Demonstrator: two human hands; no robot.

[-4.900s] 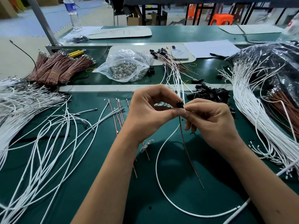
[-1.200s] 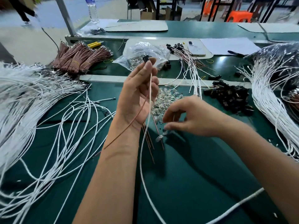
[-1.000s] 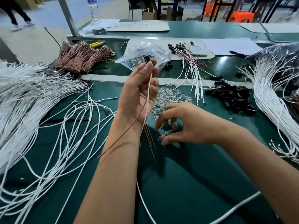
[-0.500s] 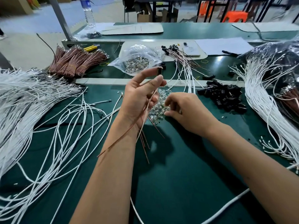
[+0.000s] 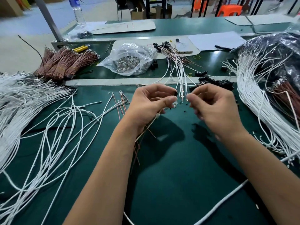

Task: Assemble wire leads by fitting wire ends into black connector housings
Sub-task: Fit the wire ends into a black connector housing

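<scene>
Left hand (image 5: 151,104) lowered, curled round black housing (image 5: 175,94); right hand (image 5: 211,106) lifted off table.

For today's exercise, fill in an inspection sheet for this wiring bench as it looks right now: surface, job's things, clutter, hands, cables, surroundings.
Surface: green bench mat, bare in front of the person.
Job's things: black connector housings heaped right of centre; black housing at the left fingertips.
Clutter: clear bag of metal parts; phone; paper sheet.
Hands: left hand pinches the housing with leads trailing; right hand curled, contents unclear.
Cables: loose white wires left; brown wire bundles behind.
Surroundings: water bottle; orange stool.
</scene>
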